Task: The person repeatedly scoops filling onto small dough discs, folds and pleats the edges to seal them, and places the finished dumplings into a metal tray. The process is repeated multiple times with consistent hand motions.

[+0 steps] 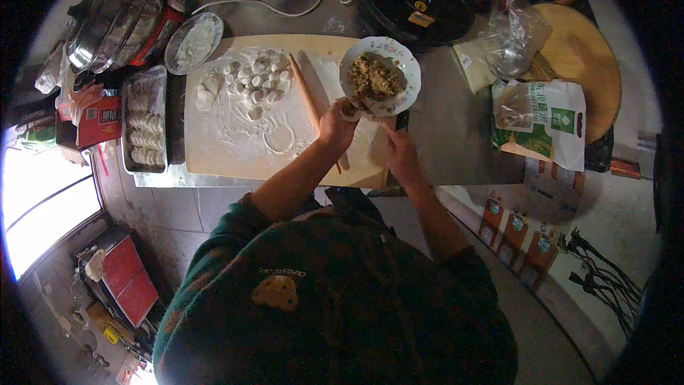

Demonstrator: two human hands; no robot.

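Note:
My left hand (339, 127) holds a dumpling wrapper (350, 110) with some filling on it, at the lower left rim of a patterned bowl (410, 76). Minced filling (376, 77) lies in that bowl. Just below the bowl, my right hand (399, 148) grips a thin utensil whose kind I cannot tell. A wooden rolling pin (304, 91) lies aslant on the floured board (230, 163), partly behind my left hand. Small dough pieces (257, 81) and a larger dough lump (205, 97) are on the board's left part. Near its front is one flat round wrapper (279, 138).
Left of the board, a metal tray (126, 144) holds rows of dumplings, with a plate of flour (194, 44) behind it. A black round appliance (414, 2) stands behind the bowl. A printed food bag (556, 123) and a round wooden board (593, 64) are at the right.

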